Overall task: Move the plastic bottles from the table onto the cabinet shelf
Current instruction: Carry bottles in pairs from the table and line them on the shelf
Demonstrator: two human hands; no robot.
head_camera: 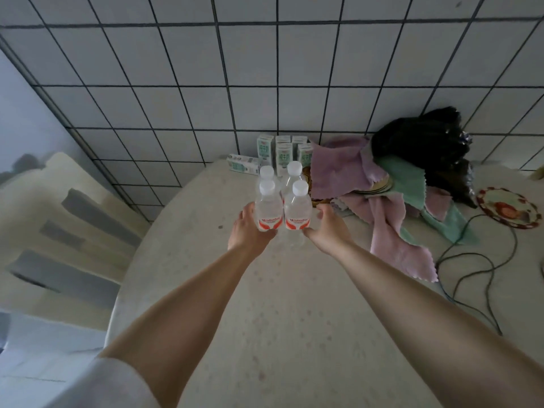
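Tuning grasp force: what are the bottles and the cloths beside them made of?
Bottles: clear glossy plastic, seemingly thin; contents show through, white caps, red-and-white labels. Cloths: soft matte fabric, probably microfibre; they drape and have zigzag-cut edges.

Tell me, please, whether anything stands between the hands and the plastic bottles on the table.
Nothing visible does. The left hand and right hand already flank the four plastic bottles, with the fingers at the front pair. The cloths and cartons lie beside and behind them. The cabinet shelf is out of view.
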